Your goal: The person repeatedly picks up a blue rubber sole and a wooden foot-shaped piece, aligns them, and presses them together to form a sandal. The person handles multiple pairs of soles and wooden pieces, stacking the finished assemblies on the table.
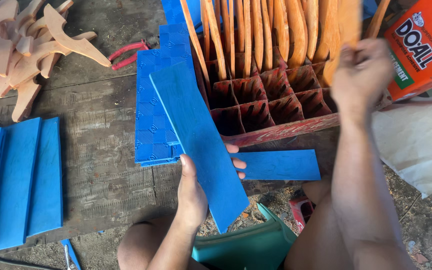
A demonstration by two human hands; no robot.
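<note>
My left hand (193,192) grips a long blue strip (198,140) by its lower part and holds it slanted over the wooden workbench (101,165). My right hand (361,75) is raised over the red compartment crate (276,107), closed on an orange wooden piece (346,25); the hand is blurred. Several more orange wooden pieces (261,30) stand upright in the crate's far compartments. A second blue strip (281,165) lies flat just below the crate.
A stack of textured blue sheets (151,115) lies left of the crate. Several blue strips (18,180) lie at the bench's left edge. Pale carved wooden pieces (21,45) are piled top left, red pliers (128,52) beside them. An orange can (423,45) stands top right, a green container (248,245) by my knees.
</note>
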